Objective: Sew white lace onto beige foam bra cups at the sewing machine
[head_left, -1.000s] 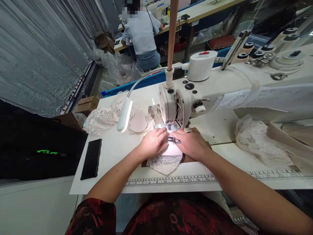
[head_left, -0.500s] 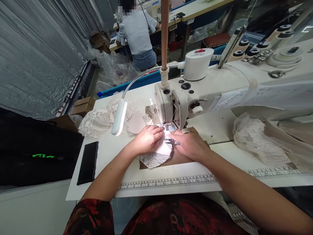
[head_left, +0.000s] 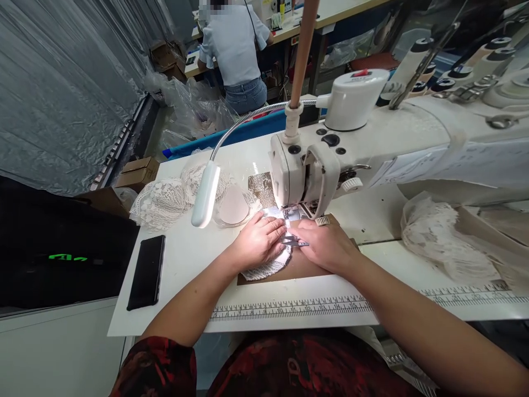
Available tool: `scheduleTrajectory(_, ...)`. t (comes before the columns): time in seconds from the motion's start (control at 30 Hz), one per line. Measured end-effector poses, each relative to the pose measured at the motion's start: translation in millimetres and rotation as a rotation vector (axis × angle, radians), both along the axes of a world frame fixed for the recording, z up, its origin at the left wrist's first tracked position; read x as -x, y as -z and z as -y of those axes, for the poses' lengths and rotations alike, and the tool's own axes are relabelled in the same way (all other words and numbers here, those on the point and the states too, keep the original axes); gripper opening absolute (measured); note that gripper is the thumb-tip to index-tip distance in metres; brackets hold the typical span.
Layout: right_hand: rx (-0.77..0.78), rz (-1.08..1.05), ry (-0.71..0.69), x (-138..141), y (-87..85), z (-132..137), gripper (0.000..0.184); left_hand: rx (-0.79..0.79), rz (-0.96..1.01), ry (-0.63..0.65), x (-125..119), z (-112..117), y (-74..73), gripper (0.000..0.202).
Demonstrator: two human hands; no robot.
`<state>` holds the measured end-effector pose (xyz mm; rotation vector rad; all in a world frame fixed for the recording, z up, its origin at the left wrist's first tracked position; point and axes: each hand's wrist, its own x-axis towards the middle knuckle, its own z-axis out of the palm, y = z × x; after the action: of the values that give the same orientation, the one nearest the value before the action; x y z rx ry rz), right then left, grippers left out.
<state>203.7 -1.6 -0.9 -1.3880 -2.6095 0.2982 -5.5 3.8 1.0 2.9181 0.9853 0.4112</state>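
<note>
A white lace piece (head_left: 266,270) lies under the needle area of the sewing machine (head_left: 285,171), on a brown board (head_left: 306,268). My left hand (head_left: 257,241) rests on the lace with its fingers stretched out flat, close to the machine's foot. Just right of it, my right hand (head_left: 326,242) is closed around thread snips (head_left: 295,241), whose blades point left over the edge of the lace. The right fingertips are beside the foot, and the snips' handles are mostly hidden in the palm.
More lace pieces (head_left: 161,204) and a smooth beige pad (head_left: 233,207) lie left of the machine. A lamp (head_left: 206,193) hangs over them. A phone (head_left: 146,273) is at the left edge, a ruler strip (head_left: 289,309) along the front, sheer lace (head_left: 444,237) at right. A person (head_left: 237,49) sits beyond.
The lace has slid away from me under the machine, so less of it shows in front. Both hands stay close to the needle, snips still held. The view has shifted slightly.
</note>
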Motion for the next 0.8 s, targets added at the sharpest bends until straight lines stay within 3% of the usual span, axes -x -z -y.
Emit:
scheduleTrajectory(0.3, -0.037, 0.007, -0.016, -0.6, 2.4, 0.7, 0.035, 0.017, -0.015, -0.032, 3.7, -6.4, 2.5, 0.038)
scheduleTrajectory(0.57, -0.062, 0.022, -0.111, -1.9, 2.0, 1.6, 0.035, -0.014, 0.044, 0.068, 7.0, -5.6, 2.5, 0.031)
scheduleTrajectory(0.8, -0.063, 0.060, -0.023, 0.9, 5.0, 2.4, 0.034, -0.037, 0.022, 0.026, 7.8, -7.5, 6.0, 0.031)
